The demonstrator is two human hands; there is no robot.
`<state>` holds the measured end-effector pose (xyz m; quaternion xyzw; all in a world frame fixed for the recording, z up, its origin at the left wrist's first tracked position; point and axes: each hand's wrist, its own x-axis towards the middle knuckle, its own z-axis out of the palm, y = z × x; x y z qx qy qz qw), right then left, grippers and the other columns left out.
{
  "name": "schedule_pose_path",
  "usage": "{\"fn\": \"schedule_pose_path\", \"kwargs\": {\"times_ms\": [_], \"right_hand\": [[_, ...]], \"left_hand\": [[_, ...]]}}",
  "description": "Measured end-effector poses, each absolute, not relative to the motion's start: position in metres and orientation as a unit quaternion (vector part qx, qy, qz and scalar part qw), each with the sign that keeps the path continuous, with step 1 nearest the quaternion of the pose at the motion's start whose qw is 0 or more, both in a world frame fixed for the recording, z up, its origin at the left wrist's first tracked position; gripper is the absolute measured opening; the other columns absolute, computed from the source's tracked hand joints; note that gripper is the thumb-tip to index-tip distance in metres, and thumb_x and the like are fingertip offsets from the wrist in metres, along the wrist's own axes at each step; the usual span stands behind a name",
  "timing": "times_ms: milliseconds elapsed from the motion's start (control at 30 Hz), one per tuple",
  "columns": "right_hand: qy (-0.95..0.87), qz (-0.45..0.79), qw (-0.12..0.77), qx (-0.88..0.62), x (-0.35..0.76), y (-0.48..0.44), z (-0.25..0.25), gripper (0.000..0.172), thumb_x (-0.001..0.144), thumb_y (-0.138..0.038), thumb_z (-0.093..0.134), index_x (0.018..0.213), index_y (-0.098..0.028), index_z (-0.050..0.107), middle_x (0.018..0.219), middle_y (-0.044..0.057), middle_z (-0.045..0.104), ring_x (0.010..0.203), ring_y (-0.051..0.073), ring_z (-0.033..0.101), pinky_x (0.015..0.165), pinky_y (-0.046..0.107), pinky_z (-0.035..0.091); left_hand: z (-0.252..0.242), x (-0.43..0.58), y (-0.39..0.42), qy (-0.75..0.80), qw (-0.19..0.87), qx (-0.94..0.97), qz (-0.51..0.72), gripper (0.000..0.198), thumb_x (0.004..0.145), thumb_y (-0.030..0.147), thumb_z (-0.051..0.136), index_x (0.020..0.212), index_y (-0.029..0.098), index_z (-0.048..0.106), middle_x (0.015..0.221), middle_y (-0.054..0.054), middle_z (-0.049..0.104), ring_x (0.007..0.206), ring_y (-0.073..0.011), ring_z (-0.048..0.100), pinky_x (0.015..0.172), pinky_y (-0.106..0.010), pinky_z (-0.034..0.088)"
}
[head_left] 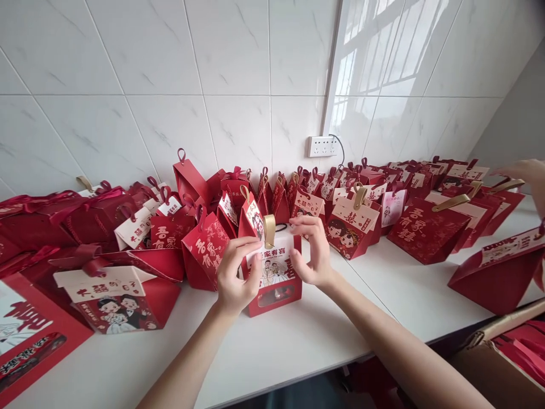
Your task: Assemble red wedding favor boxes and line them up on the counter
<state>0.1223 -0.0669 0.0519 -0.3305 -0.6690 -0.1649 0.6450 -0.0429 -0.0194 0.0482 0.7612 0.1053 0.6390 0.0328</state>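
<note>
A small red gift box (277,295) with a white printed front panel, a clear window low down and a gold strap (269,230) at its top stands upright on the white table. My left hand (239,272) is at its upper left edge, thumb and fingers bent in a pinch on the white panel's side. On the other side my right hand (314,250) curves around the upper right corner, its thumb and fingers apart. A dark loop (281,227) shows behind the strap. What the hidden fingertips touch I cannot make out.
Many red gift boxes with ribbon or gold handles crowd the white table (340,335), including a printed box (114,304) at left. A power strip (322,146) is on the tiled wall. Another person's hand (528,173) reaches in at right, above a cardboard carton (494,363).
</note>
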Motion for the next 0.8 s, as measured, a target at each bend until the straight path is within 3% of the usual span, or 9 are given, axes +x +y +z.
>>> {"fn": "schedule_pose_path", "kwargs": {"times_ms": [167,400,533,800], "right_hand": [[-0.749,-0.242,0.551,-0.277,0.114,-0.060,0.071,0.019,0.076,-0.011,0.051,0.092,-0.021,0.051,0.091,0.007,0.054,0.082,0.021,0.056,0.065,0.036,0.048],[-0.718,-0.194,0.596,-0.303,0.109,-0.063,0.047,0.024,0.083,-0.010,0.053,0.103,-0.021,0.049,0.088,0.006,0.056,0.080,0.018,0.056,0.066,0.032,0.050],[-0.710,-0.185,0.607,-0.304,0.108,-0.063,0.048,0.020,0.085,-0.012,0.054,0.102,-0.022,0.049,0.086,0.004,0.057,0.074,0.017,0.056,0.062,0.031,0.049],[-0.700,-0.181,0.621,-0.302,0.107,-0.062,0.046,0.016,0.088,-0.012,0.054,0.101,-0.022,0.051,0.086,0.004,0.059,0.076,0.017,0.056,0.065,0.030,0.048]], "left_hand": [[0.050,-0.046,-0.019,0.097,0.064,0.764,0.635,0.026,0.083,0.007,0.055,0.105,0.019,0.061,0.097,-0.005,0.064,0.090,-0.0157,0.064,0.078,-0.028,0.056],[0.057,-0.048,-0.024,0.082,0.091,0.788,0.603,0.024,0.084,0.006,0.052,0.103,0.019,0.061,0.104,-0.007,0.067,0.097,-0.0174,0.065,0.081,-0.029,0.056],[0.056,-0.048,-0.025,0.073,0.065,0.792,0.602,0.022,0.085,0.007,0.050,0.098,0.019,0.063,0.117,-0.008,0.065,0.091,-0.0162,0.067,0.072,-0.028,0.057],[0.055,-0.049,-0.023,0.093,0.067,0.798,0.592,0.036,0.086,0.008,0.050,0.115,0.023,0.066,0.105,-0.005,0.069,0.092,-0.0155,0.067,0.077,-0.026,0.057]]}}
